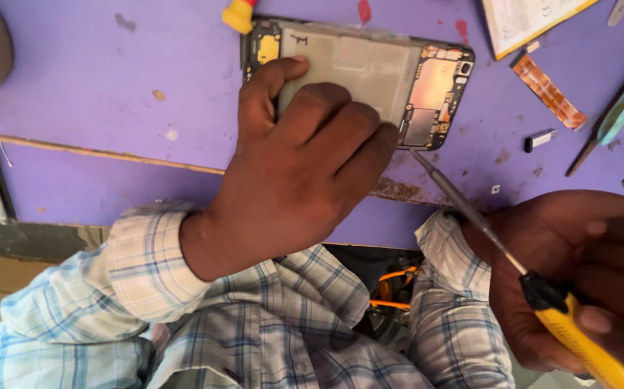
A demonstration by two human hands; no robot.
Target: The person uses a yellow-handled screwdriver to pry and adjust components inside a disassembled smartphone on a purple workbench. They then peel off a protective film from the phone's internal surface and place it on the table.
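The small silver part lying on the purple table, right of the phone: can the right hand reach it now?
Probably not at once: the right hand grips a yellow screwdriver, so its fingers are occupied. The small silver part lies uncovered on the purple table.

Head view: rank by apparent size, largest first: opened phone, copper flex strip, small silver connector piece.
1. Opened phone, partly covered by the left hand.
2. Copper flex strip.
3. Small silver connector piece.

All lie on the same purple table, so nearness hardly skews the order.

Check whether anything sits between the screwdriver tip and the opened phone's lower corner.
Nothing visible does. The screwdriver in the right hand has its tip at the opened phone, beside the left hand pressing it down.
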